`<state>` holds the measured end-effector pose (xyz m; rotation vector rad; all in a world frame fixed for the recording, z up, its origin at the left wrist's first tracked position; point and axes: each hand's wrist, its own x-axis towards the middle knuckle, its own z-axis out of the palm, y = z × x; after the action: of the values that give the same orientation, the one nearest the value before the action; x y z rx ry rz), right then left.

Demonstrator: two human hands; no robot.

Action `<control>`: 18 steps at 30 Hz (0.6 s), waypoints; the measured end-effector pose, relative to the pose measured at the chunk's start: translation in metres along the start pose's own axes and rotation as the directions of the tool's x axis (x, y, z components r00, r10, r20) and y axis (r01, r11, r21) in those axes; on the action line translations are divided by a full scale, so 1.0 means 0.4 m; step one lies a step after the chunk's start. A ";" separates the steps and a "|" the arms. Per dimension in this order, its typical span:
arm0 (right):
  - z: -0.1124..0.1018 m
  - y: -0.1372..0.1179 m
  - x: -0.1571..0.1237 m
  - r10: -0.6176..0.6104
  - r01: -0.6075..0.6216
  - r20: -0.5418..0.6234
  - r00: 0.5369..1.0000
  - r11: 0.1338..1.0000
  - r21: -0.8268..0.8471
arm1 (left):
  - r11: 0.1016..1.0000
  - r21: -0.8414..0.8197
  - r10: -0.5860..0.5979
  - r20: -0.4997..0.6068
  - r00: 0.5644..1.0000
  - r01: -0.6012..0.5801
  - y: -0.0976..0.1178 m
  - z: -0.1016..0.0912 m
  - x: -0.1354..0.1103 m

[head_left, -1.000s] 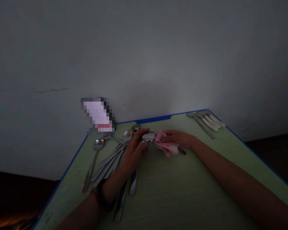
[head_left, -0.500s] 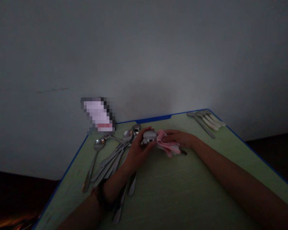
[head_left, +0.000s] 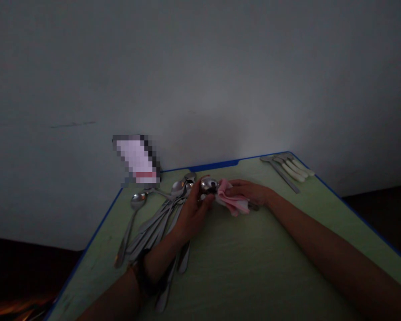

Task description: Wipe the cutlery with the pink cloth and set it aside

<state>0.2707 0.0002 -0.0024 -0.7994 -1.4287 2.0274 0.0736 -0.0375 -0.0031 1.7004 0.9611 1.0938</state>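
My left hand (head_left: 191, 213) pinches the shiny bowl of a metal spoon (head_left: 209, 184) just above the green table (head_left: 247, 267). My right hand (head_left: 250, 192) is closed on a pink cloth (head_left: 232, 199) wrapped round the same spoon's handle, whose dark tip sticks out by my wrist. Under and left of my left forearm lies a heap of metal spoons (head_left: 153, 223).
A separate spoon (head_left: 129, 223) lies at the heap's left side. Several pieces of cutlery with white handles (head_left: 289, 168) lie at the far right corner. A blurred-out object (head_left: 137, 160) leans against the wall at the table's back left. The table has a blue edge.
Both hands with the spoon and cloth have shifted slightly away from me and to the right. The spoon's bowl has turned in my left fingers.
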 end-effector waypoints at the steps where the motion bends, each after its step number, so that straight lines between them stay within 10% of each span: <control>1: -0.002 0.001 0.001 0.002 -0.002 -0.003 1.000 1.000 0.002 | 1.000 -0.009 0.001 -0.005 1.000 -0.001 -0.002 0.001 -0.001; 18: -0.007 0.000 -0.008 -0.015 0.020 0.102 0.995 0.998 -0.055 | 0.997 -0.042 -0.063 -0.117 0.991 0.058 -0.003 0.002 -0.013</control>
<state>0.2752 -0.0003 -0.0028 -0.7135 -1.5498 2.0486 0.0727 -0.0419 -0.0060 1.5795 1.0520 1.1757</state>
